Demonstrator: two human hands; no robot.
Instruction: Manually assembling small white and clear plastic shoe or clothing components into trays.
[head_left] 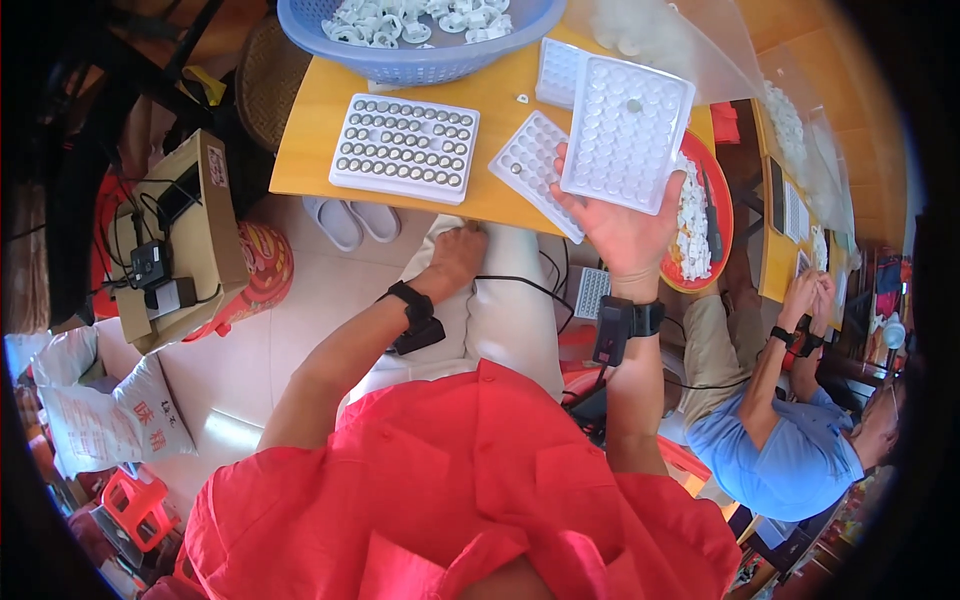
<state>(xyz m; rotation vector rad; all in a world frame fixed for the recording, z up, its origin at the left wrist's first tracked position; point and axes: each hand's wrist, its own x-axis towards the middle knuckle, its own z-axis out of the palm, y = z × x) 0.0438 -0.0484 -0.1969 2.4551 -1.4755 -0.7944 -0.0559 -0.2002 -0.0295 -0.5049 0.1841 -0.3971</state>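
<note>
Yellow table [305,150], held white tray [626,140], tiled floor [325,290], cardboard box [228,240]

One hand rests low, the other is raised with its palm upward.
The left forearm [340,350] goes forward and inward from the bent elbow, and the left hand [460,255] lies on the left leg [445,340], near the knee, back upward, with its fingers seeming loosely bent. The right forearm [634,395] reaches almost straight forward; the right hand [628,235] is turned up at the wrist [636,286], thumb spread to the right, fingers partly hidden.
</note>
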